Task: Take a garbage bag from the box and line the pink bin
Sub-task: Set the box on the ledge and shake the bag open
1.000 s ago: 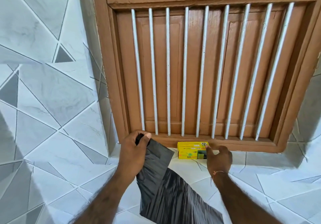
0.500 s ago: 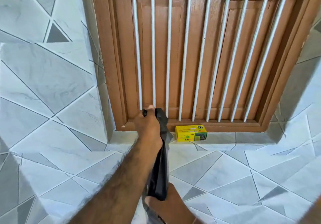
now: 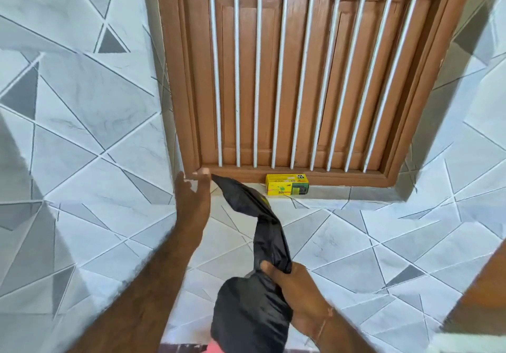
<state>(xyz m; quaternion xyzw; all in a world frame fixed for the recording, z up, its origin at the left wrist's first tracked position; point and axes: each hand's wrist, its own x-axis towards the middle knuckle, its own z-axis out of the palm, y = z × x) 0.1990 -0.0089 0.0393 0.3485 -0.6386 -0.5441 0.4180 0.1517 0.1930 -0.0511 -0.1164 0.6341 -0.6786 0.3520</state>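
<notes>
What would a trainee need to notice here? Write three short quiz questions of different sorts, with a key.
1. True or false: the right hand grips the black garbage bag.
2. Where does the yellow box sit? A) on the tiled ledge against the window frame B) in the left hand C) inside the bin
3. Fill in: the left hand's fingers are ____ beside the bag's top corner.

Key: 1 true. 2 A. 3 open.

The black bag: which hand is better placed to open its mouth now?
Probably the left hand: open, beside the free top end of the black bag. The right hand is busy gripping its middle.
</notes>
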